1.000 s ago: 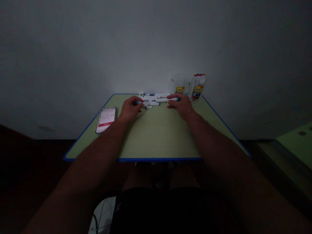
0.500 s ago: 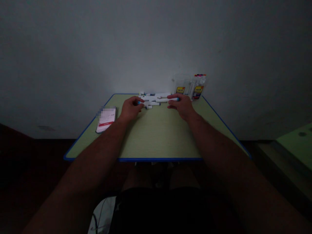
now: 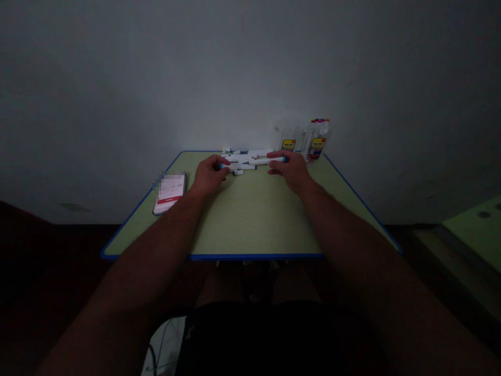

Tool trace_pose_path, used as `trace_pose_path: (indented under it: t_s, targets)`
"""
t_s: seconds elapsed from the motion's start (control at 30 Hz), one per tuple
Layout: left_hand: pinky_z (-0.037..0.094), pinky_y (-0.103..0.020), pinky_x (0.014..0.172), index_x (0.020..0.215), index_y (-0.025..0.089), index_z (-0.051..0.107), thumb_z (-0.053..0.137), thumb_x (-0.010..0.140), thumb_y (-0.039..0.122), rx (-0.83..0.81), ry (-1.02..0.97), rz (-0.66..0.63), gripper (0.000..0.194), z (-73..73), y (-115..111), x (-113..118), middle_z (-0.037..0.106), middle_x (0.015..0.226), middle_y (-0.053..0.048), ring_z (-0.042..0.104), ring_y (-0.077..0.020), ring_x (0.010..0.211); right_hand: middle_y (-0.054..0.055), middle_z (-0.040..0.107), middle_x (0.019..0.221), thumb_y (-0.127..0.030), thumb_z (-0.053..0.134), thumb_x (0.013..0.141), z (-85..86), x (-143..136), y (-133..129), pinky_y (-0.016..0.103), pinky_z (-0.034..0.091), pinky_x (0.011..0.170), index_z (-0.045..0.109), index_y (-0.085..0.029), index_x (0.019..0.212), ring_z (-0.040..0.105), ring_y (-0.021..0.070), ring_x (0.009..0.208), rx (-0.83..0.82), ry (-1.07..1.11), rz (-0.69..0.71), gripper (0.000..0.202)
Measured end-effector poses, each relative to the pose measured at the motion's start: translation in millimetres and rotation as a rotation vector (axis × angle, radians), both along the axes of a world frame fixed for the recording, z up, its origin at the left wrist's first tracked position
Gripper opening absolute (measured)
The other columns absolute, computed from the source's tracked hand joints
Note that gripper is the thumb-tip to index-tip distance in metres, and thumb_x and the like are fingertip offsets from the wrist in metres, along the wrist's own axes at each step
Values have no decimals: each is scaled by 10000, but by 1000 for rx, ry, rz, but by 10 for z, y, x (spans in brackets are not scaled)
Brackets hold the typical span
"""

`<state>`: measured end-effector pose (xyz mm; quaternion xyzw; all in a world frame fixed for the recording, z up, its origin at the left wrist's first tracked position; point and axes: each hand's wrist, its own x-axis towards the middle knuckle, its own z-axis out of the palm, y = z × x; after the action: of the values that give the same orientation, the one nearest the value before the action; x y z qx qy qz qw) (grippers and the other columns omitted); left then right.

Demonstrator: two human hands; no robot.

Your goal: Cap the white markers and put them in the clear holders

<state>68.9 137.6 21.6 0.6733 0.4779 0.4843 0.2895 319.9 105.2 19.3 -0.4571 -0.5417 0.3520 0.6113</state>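
Observation:
At the far part of the table, my right hand (image 3: 291,168) pinches a white marker (image 3: 260,162) with a blue end (image 3: 284,159). The marker lies sideways, its uncapped dark tip pointing left. My left hand (image 3: 210,173) has its thumb and fingers closed on a small marker cap (image 3: 227,166) that shows a blue end near the fingertips. A short gap separates the cap from the marker's tip. Behind and beneath them lie several white markers (image 3: 261,153). A short white cap (image 3: 238,172) rests on the table just in front of that pile.
The pale green table (image 3: 254,219) has a blue edge and stands against a grey wall (image 3: 219,73). A phone (image 3: 171,193) lies at the left. Two clear pouches stand at the back right: one (image 3: 288,133) looks see-through, the other (image 3: 319,138) holds several colour-ended markers.
The marker's tip has come slightly left, nearer the cap in my left hand. Both hands keep their grips, and the whole view has shifted a little.

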Motion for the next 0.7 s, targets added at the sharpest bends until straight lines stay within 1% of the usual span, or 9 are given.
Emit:
trace_pose_path:
  t_s: [0.23,0.4,0.6,0.7]
  targets:
    - [475,-257,531,860,191,685,703,739,131,12,11,-5,136,-29,22,-8,589,653,5,551,-113,553,-24,564,744,-275,830,672,-4,14,-1,378,656,744,765,-199,941,561,93,640,-2,15,27,287]
    - [482,-248,528,859,198,677,710,735,130,10,2,-3,146,-28,22,-1,566,645,17,533,-105,545,-29,578,721,-264,832,663,15,12,-23,388,657,757,766,-199,936,568,92,621,-10,28,32,288]
    - [478,-240,527,878,204,635,714,736,151,-18,5,-4,170,-24,13,-2,579,672,29,571,-115,561,-4,655,801,-262,841,641,28,-5,-37,400,657,779,760,-188,918,624,113,678,-22,57,42,298]
    - [488,-248,539,880,202,621,713,739,146,-43,-8,-3,177,-33,26,-8,596,686,24,591,-121,563,0,670,803,-246,839,636,37,-14,-42,394,657,770,752,-185,895,628,111,670,-26,64,41,280]
